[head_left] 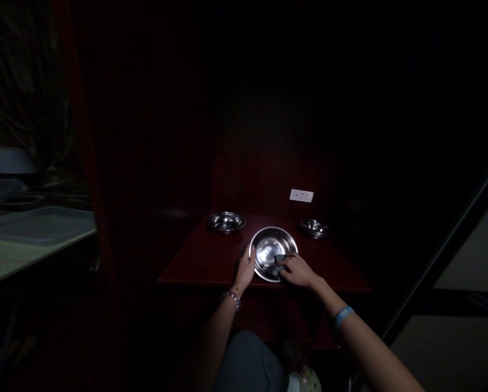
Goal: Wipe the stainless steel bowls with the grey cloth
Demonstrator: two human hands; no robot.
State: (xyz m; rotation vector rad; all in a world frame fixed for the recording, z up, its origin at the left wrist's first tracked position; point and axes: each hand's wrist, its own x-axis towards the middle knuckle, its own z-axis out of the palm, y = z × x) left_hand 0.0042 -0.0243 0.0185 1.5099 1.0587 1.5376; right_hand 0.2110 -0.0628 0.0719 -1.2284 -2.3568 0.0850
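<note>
A shiny steel bowl (268, 246) stands near the front edge of a dark red table (203, 261). My left hand (245, 269) curls around the bowl's left rim and holds it. My right hand (295, 269) reaches into the bowl from the right, fingers pressed on a small grey cloth (277, 262) lying on the bowl's inner wall. A beaded bracelet is on my left wrist and a blue band on my right.
Two smaller steel bowls sit farther back, one at the left (226, 221) and one at the right (314, 227). A white socket plate (301, 195) is on the dark wall behind. A pale counter with trays (35, 228) stands at the left.
</note>
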